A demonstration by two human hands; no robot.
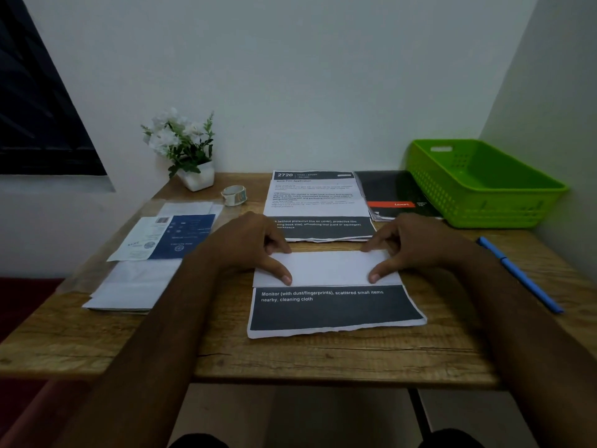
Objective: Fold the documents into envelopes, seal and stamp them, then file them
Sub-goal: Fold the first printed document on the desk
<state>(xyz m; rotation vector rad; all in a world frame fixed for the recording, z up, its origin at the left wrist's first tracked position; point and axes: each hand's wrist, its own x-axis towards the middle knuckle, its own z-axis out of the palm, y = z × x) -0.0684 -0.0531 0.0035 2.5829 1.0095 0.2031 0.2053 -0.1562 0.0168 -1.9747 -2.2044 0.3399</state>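
Single head-worn wide-angle view, pitched forward and down, close over the brown wood-grain desk [323, 357]; plain white wall [290, 76] straight ahead.

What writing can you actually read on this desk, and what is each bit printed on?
"Monitor (with dust/fingerprints), scattered small items nearby, cleaning cloth": dark band of the near sheet.
"2720": header of the far sheet.
"smoothing tool (card or squeegee)": the far sheet's dark band.
Too blurred or small: the logo on the black folder, the blue leaflet, the far sheet's small print.
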